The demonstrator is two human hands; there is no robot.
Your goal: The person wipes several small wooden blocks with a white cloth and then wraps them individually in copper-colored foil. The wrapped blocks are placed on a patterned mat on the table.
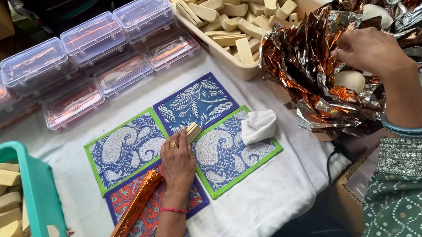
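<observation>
Left hand pins a wood stick on the mats at counter centre; right hand grips crumpled foil, far right. Best to pull one sheet slowly w/o tearing. Count: 4 patterned mats, 1 foil-wrapped stick, 2 trays of sticks, approx. 8 clear boxes.

Open white cloth lies free below the four printed mats. Clear boxes wall off the far left, a teal bin the near left, a beige tray and heaped foil the right. A foil-wrapped stick and a folded white cloth sit on the mats.
</observation>
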